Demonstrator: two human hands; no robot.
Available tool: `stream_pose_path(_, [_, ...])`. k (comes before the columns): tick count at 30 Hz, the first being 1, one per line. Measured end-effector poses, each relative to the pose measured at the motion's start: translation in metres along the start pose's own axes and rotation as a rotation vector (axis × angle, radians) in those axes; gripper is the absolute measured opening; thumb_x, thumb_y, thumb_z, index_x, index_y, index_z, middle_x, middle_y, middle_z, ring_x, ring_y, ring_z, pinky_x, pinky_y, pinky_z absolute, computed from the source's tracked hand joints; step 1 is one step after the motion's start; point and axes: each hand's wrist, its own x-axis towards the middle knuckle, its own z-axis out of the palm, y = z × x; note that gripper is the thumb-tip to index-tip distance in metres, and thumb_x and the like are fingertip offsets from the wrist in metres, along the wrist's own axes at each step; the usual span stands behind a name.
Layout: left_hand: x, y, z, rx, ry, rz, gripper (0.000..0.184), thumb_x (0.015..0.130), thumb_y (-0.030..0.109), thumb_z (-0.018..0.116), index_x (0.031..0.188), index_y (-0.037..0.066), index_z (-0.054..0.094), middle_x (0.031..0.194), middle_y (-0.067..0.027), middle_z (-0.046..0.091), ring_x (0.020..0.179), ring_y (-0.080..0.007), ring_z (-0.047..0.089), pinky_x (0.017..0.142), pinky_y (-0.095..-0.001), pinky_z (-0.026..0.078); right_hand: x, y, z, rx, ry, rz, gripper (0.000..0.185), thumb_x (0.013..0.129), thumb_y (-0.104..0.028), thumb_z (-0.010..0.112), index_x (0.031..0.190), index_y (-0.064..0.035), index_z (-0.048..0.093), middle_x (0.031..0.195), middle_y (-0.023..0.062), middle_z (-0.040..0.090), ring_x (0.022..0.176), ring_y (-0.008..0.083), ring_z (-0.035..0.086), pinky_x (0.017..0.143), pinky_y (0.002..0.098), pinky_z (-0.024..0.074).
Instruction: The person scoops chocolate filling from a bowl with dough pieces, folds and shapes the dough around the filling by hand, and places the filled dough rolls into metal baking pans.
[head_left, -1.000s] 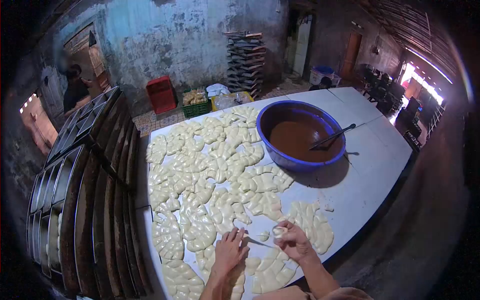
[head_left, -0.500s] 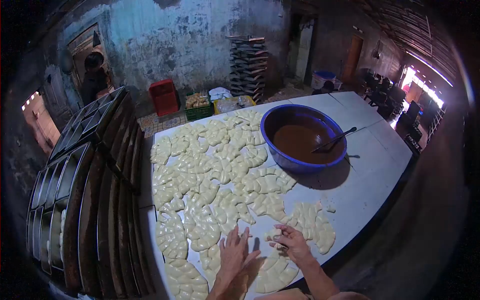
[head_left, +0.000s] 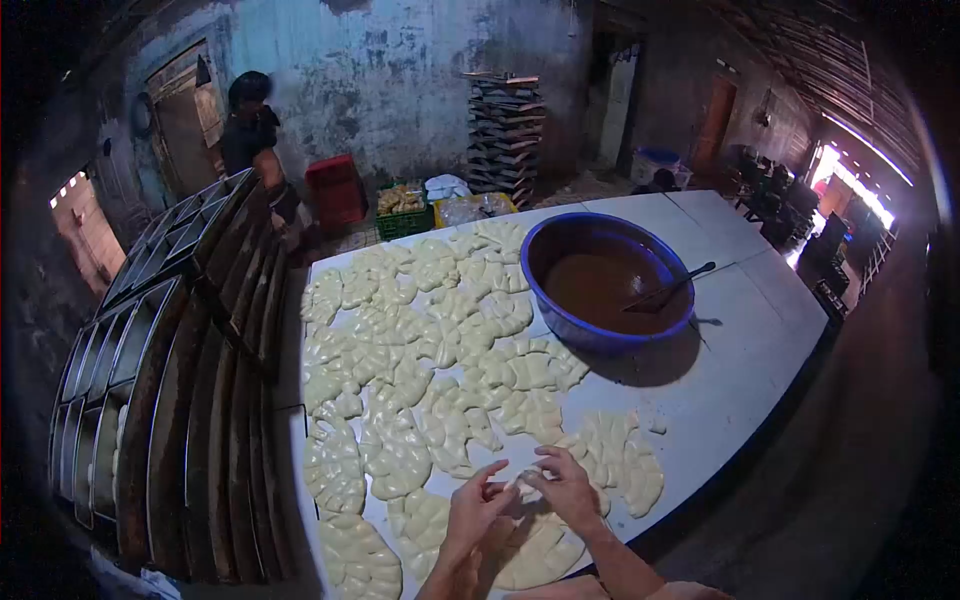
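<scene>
Near the front edge of the white table, my left hand and my right hand meet over a small pale dough piece. The fingers of both are curled in around it. Flattened, segmented pale dough pieces cover the left and middle of the table. One more large piece lies right of my right hand. Beyond it stands a blue basin of brown liquid, with a dark-handled utensil leaning on its rim.
Metal trays are stacked along the left. A person stands behind them. Past the table are a red crate, a green crate, a yellow crate and a tall stack of dark trays.
My left hand has lifted off the dough and moved right to meet my right hand at the small piece. The person at the back left has come nearer the crates. The view has shifted slightly.
</scene>
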Motion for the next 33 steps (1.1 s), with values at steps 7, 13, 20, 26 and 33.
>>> stream_pose_path(7, [0.029,0.016,0.071,0.266,0.247,0.442,0.081,0.092,0.02,0.064,0.153,-0.001,0.015,0.142,-0.0235,0.047,0.13,-0.0275,0.049,0.098,-0.0335,0.046,0.024,0.009,-0.053,0.596,-0.08,0.161,0.031,0.086,-0.013,0.073,0.112,0.0004,0.063,0.094,0.0044,0.066,0.085,0.01,0.06,0.075,0.0243,0.0488])
stream_pose_path(13, [0.075,0.001,0.194,-0.093,0.254,0.65,0.077,0.09,0.036,0.067,0.145,-0.005,0.032,0.13,-0.0227,0.057,0.119,-0.0286,0.057,0.099,-0.038,0.046,0.047,0.002,-0.131,1.284,-0.272,0.464,0.013,0.092,-0.003,0.061,0.104,0.0,0.058,0.09,0.0058,0.064,0.079,0.0125,0.063,0.071,0.0249,0.0533])
stream_pose_path(20, [0.118,0.013,0.283,-0.446,0.127,0.426,0.112,0.073,0.011,0.085,0.154,0.005,0.009,0.141,-0.0205,0.047,0.122,-0.0252,0.053,0.101,-0.0362,0.045,0.102,0.052,-0.214,1.18,-0.459,0.391,0.012,0.094,-0.014,0.061,0.103,-0.0061,0.057,0.093,0.0029,0.06,0.084,0.0113,0.061,0.074,0.0246,0.0497])
stream_pose_path(26, [0.113,0.011,0.258,-0.196,0.029,0.149,0.082,0.085,0.006,0.072,0.152,0.01,0.024,0.14,-0.0184,0.046,0.115,-0.0247,0.059,0.092,-0.0347,0.052,0.218,0.055,-0.278,0.741,-0.244,-0.005,0.011,0.095,-0.016,0.058,0.1,-0.0066,0.056,0.09,0.0046,0.063,0.08,0.0113,0.061,0.073,0.0256,0.0496])
stream_pose_path(33, [0.098,0.004,0.22,-0.105,0.187,0.026,0.047,0.092,0.009,0.065,0.136,-0.001,0.049,0.12,-0.0158,0.063,0.107,-0.0187,0.062,0.091,-0.031,0.051,0.334,0.085,-0.255,-0.446,-0.633,-0.155,0.022,0.087,-0.021,0.056,0.099,-0.003,0.061,0.089,0.0135,0.068,0.083,0.0215,0.066,0.072,0.0362,0.0496])
